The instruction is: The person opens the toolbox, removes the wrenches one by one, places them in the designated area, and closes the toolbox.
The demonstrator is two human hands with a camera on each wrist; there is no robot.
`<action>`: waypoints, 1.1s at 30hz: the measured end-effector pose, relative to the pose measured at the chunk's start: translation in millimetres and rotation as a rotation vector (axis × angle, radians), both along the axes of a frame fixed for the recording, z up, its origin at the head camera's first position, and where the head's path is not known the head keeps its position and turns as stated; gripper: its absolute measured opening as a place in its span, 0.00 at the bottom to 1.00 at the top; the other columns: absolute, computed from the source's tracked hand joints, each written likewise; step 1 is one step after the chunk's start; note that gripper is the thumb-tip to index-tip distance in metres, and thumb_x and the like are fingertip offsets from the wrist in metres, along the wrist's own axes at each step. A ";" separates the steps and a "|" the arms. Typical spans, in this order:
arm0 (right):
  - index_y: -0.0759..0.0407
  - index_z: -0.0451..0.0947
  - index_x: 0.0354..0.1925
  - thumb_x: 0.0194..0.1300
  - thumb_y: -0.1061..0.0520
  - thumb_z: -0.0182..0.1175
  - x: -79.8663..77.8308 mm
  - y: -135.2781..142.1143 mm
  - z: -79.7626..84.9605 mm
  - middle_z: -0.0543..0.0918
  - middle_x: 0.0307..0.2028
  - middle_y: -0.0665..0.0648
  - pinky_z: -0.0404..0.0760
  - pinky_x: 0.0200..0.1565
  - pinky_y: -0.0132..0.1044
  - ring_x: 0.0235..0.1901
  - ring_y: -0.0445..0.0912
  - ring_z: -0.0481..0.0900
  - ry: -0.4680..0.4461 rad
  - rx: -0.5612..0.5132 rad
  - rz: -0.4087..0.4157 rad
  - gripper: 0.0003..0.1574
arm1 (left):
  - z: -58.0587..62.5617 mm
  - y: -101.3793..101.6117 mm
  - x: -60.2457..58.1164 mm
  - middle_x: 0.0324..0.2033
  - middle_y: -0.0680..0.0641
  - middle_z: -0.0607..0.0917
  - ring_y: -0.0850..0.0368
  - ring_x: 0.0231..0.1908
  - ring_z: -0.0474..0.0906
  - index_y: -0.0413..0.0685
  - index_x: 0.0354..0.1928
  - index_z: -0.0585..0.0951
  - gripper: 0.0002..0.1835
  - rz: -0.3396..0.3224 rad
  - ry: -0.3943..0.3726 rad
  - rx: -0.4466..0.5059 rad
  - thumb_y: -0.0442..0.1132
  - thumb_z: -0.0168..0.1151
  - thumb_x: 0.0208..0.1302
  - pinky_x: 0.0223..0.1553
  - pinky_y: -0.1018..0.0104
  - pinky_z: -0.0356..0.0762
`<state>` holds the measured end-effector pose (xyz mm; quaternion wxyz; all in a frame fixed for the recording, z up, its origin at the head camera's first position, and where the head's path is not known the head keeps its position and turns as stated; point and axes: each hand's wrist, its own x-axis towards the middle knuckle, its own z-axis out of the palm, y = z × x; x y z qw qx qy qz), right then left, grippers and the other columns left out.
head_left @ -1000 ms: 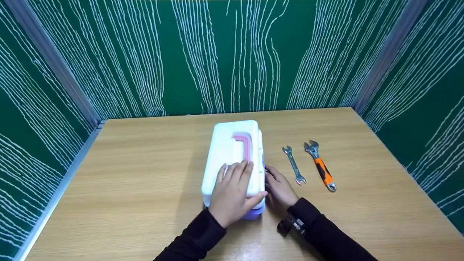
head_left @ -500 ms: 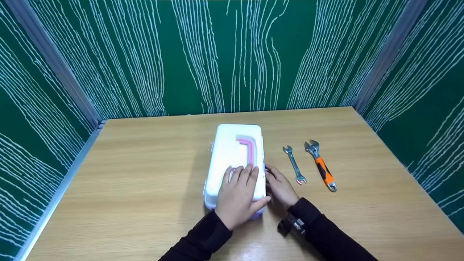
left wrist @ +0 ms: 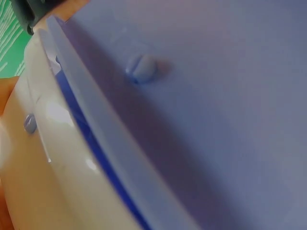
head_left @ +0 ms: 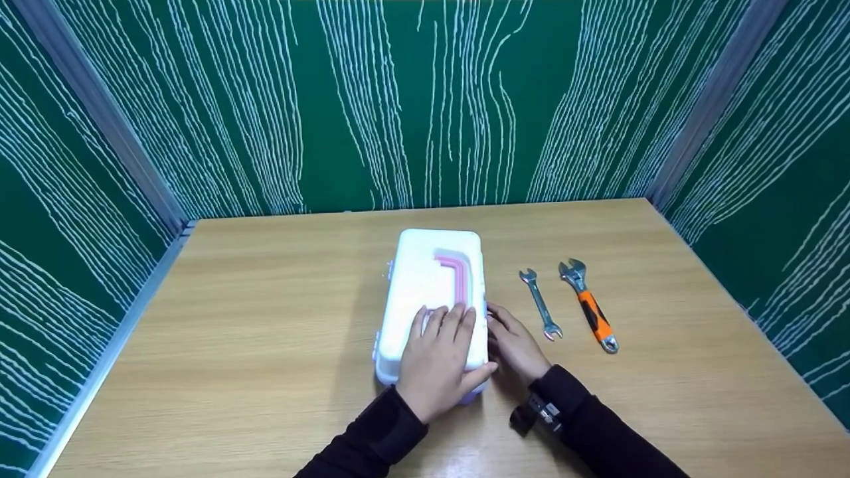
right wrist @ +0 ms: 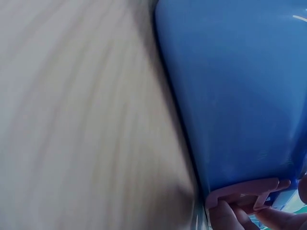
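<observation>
A plastic storage box with a white lid [head_left: 425,285] and a pink, recessed carry handle [head_left: 459,282] stands lengthwise on the table. My left hand [head_left: 435,365] lies palm down on the near part of the lid, fingers straight, thumb over the right edge. In the left wrist view, the lid's rim [left wrist: 62,120] runs beside the pale purple base [left wrist: 230,96], a narrow dark-blue gap between them. At the box's right side is my right hand [head_left: 518,345]. Its fingers [right wrist: 225,218] curl at a pink latch [right wrist: 244,189] on the blue-looking side wall [right wrist: 235,96].
To the right of the box lie a double open-ended wrench [head_left: 541,304] and an adjustable wrench [head_left: 588,307] with an orange and black handle. The wooden table [head_left: 252,318] is enclosed by green panels [head_left: 458,99] with white wavy lines.
The lid has come down over the base and shifted slightly right and nearer, with my left hand moving along on top. My right hand has stayed at the box's side.
</observation>
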<state>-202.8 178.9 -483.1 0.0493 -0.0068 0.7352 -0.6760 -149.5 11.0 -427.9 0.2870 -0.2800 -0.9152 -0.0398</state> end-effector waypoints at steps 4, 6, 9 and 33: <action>0.65 0.58 0.72 0.78 0.56 0.40 0.3 0.2 0.1 0.69 0.66 0.71 0.72 0.64 0.52 0.62 0.62 0.74 -0.008 0.000 0.001 0.29 | -1.1 0.0 0.0 0.61 0.46 0.79 0.49 0.59 0.75 0.46 0.65 0.74 0.42 0.001 0.000 -0.006 0.71 0.54 0.60 0.65 0.48 0.67; 0.64 0.57 0.72 0.78 0.56 0.40 0.2 0.4 0.4 0.69 0.66 0.71 0.72 0.65 0.53 0.62 0.62 0.74 -0.011 0.003 0.003 0.29 | -1.6 -0.3 -0.3 0.61 0.46 0.79 0.49 0.58 0.75 0.46 0.65 0.74 0.42 0.002 0.007 -0.008 0.71 0.53 0.60 0.65 0.48 0.67; 0.64 0.58 0.72 0.78 0.56 0.40 -0.6 1.3 0.4 0.69 0.66 0.71 0.72 0.64 0.52 0.61 0.61 0.75 -0.014 0.014 0.005 0.30 | -2.5 -0.2 -1.0 0.60 0.45 0.80 0.49 0.58 0.76 0.46 0.64 0.74 0.43 0.004 0.017 -0.006 0.72 0.54 0.59 0.65 0.47 0.68; 0.65 0.56 0.73 0.62 0.57 0.64 -19.6 36.3 13.5 0.66 0.69 0.68 0.74 0.62 0.53 0.64 0.64 0.69 0.057 0.311 0.224 0.46 | -3.5 3.2 -1.2 0.60 0.48 0.79 0.51 0.58 0.75 0.48 0.65 0.73 0.42 0.035 0.000 -0.021 0.72 0.53 0.60 0.65 0.49 0.67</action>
